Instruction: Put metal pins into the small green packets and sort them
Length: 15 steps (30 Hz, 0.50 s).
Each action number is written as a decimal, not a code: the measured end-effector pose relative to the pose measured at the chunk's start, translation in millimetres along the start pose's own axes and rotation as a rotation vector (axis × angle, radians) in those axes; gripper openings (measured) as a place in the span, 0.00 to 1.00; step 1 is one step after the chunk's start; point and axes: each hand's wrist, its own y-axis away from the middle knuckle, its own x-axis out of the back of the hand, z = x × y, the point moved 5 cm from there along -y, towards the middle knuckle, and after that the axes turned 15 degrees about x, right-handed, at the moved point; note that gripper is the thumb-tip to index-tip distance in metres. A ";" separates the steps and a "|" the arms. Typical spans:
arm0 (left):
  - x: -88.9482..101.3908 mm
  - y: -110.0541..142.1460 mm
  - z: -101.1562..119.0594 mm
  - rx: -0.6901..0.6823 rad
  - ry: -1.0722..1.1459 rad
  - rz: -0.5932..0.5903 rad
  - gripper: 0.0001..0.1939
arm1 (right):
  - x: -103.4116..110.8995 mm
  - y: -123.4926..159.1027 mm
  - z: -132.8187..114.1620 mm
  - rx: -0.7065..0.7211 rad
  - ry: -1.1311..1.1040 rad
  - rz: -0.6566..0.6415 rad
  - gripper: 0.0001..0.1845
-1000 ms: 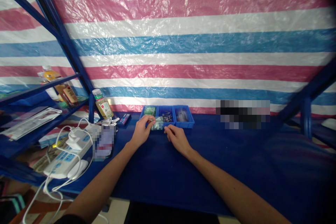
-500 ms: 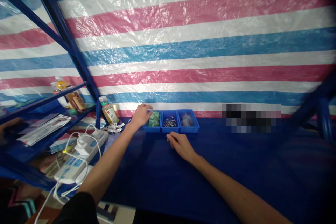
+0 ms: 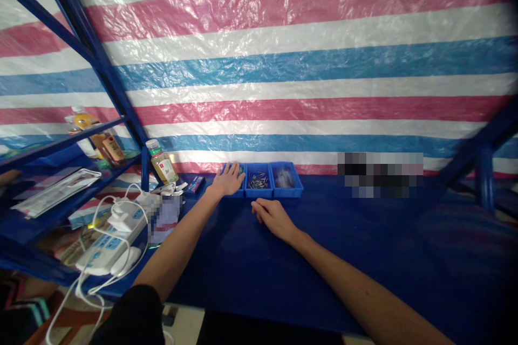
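Three small blue bins stand in a row at the back of the blue table (image 3: 364,259). My left hand (image 3: 229,179) lies over the left bin (image 3: 242,170), fingers stretched out flat, hiding most of its green contents. The middle bin (image 3: 258,180) holds small metal pins. The right bin (image 3: 286,178) holds clear pale pieces. My right hand (image 3: 273,216) rests on the table just in front of the bins, fingers curled loosely together, nothing visible in it.
A capped drink bottle (image 3: 161,161) stands left of the bins beside a small dark box (image 3: 194,184). White power strips and cables (image 3: 113,232) lie at the table's left end. A blue shelf (image 3: 56,183) carries bottles and papers. A striped tarp (image 3: 283,64) hangs behind.
My left hand left the small green packet it held in front of the bins, went to the left bin and now lies flat over it. My right hand stayed put.
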 end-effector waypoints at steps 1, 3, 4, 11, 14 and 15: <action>-2.1 -0.2 -0.5 0.014 0.000 -0.010 0.31 | -0.4 0.3 0.6 -0.001 0.000 -0.004 0.23; -4.0 -1.8 -1.2 0.041 0.003 -0.028 0.33 | -1.0 0.9 2.1 -0.005 -0.001 -0.008 0.24; -4.3 -2.8 -1.2 0.054 0.006 -0.035 0.35 | -1.4 1.1 2.8 -0.007 -0.001 -0.010 0.24; -2.4 -2.3 1.9 0.115 0.030 -0.057 0.39 | -1.3 1.2 2.9 -0.014 -0.007 -0.013 0.24; 1.7 0.8 3.8 0.118 0.040 -0.049 0.38 | -0.6 1.2 1.1 -0.010 -0.008 -0.018 0.24; 3.3 2.2 4.6 0.118 0.044 -0.042 0.38 | -0.4 1.2 0.6 -0.010 -0.008 -0.019 0.24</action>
